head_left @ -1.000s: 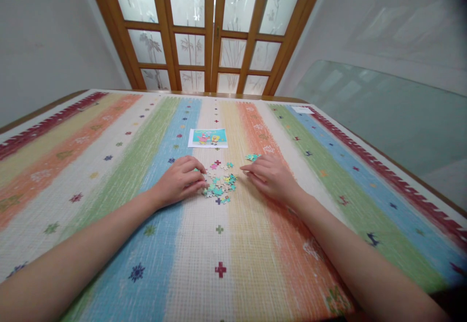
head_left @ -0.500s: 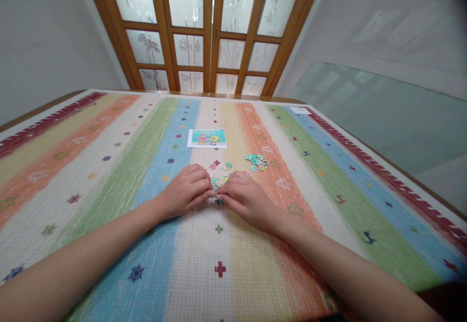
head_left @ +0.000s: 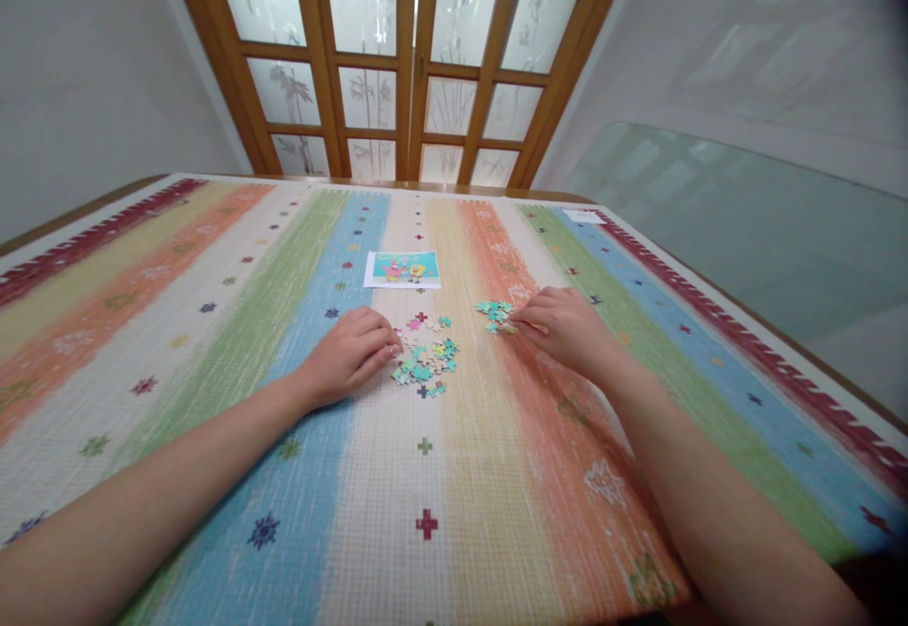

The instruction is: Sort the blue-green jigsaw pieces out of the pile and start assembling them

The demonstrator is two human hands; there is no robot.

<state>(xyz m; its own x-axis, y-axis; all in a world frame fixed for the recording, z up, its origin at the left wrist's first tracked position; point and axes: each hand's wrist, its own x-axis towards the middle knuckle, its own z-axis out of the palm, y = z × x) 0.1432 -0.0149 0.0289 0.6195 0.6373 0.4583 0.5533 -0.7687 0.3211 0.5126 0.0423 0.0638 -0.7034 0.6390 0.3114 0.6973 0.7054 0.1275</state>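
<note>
I am resting my left hand (head_left: 351, 354) on the striped cloth (head_left: 383, 512), its fingertips touching the left side of a loose heap of jigsaw pieces (head_left: 426, 363). Its fingers are curling in toward the thumb; I cannot tell whether they are pinching a piece. My right hand (head_left: 564, 325) is reaching to a smaller cluster of pieces (head_left: 493, 311), farther off and to the right on the cloth. There the thumb and fingers are drawing together at the cluster's near right edge, but whether a piece is between them I cannot tell.

The heap is lying between my two hands, nearer the left, its pieces showing teal, yellow, pink and pale faces; a few are sitting slightly apart at its far and near edges. Beyond it a printed picture card (head_left: 403, 269) is lying flat, showing a pink and a yellow cartoon figure on teal. The cloth is covering the tabletop (head_left: 134, 189), and wood-framed glass doors (head_left: 411, 134) are standing behind it.
</note>
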